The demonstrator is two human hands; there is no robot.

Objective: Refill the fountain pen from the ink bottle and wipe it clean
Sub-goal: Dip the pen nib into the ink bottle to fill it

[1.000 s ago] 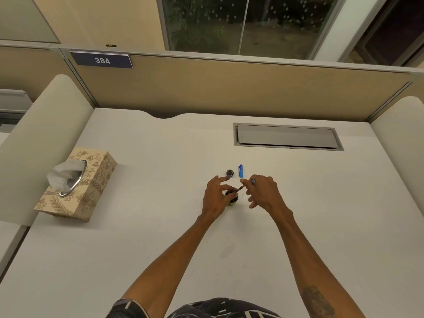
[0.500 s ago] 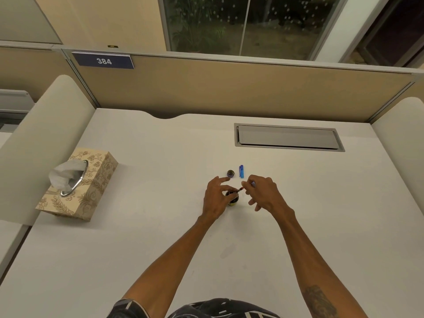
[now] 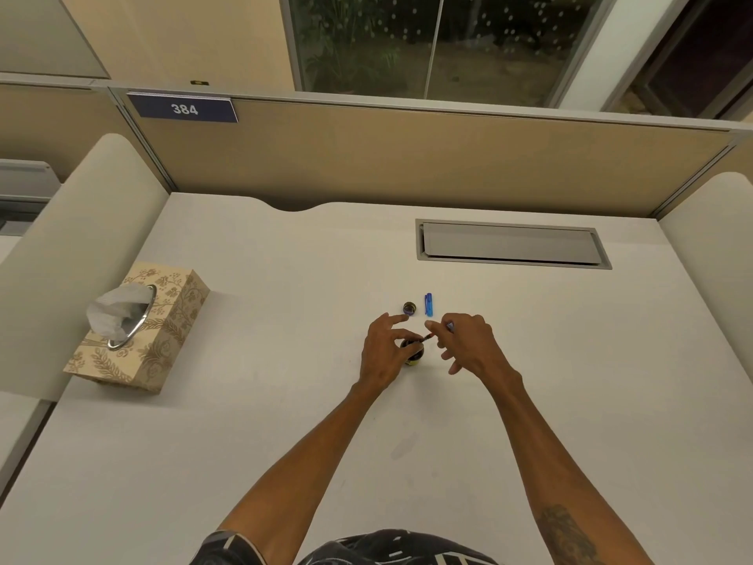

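A small dark ink bottle [image 3: 415, 355] stands open on the white desk, partly hidden by my left hand [image 3: 385, 352], whose thumb and fingers grip it. My right hand [image 3: 468, 342] pinches the fountain pen [image 3: 428, 338], tilted with its tip at the bottle's mouth. Most of the pen is hidden inside the hand. The bottle's round cap [image 3: 409, 308] lies just behind the bottle. The blue pen cap [image 3: 428, 304] lies beside that cap, to its right.
A patterned tissue box [image 3: 163, 340] with a tissue sticking out sits at the desk's left edge. A grey cable hatch [image 3: 511, 245] is set into the desk at the back right. Beige partition panels close off the back and both sides.
Both hands stay at the bottle with the pen tip at its mouth. The right hand's fingers have shifted slightly.
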